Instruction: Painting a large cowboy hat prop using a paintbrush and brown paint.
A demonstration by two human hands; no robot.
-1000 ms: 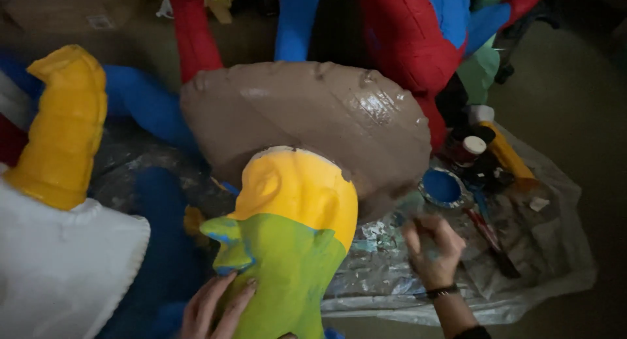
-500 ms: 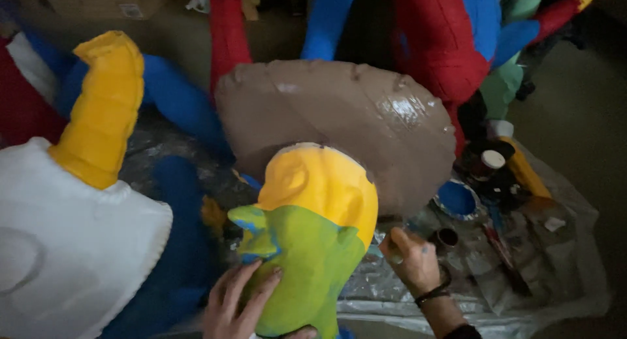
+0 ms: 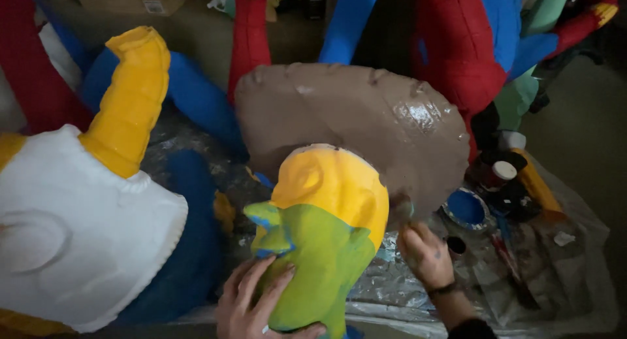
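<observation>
The painted figure head point(image 3: 326, 234), yellow on top and green on the face, sits low in the centre of the view, directly under a broad brown hat brim point(image 3: 353, 127) whose right side shines as if wet. The left hand point(image 3: 258, 303) lies spread and flat against the green face, fingers apart, steadying it from below. The right hand point(image 3: 424, 254) is closed around a small tool at the brim's lower right edge; the tool itself is too blurred to identify. The figure appears hollow, light and rigid, with a hard shell that would probably dent or crack under point pressure. Glossy areas are likely fresh paint: slippery and easily smeared. Support it with open palms on dry green or yellow surfaces. An open blue paint pot point(image 3: 467, 207) stands just right of the right hand, on crinkled plastic sheeting point(image 3: 392, 290).
</observation>
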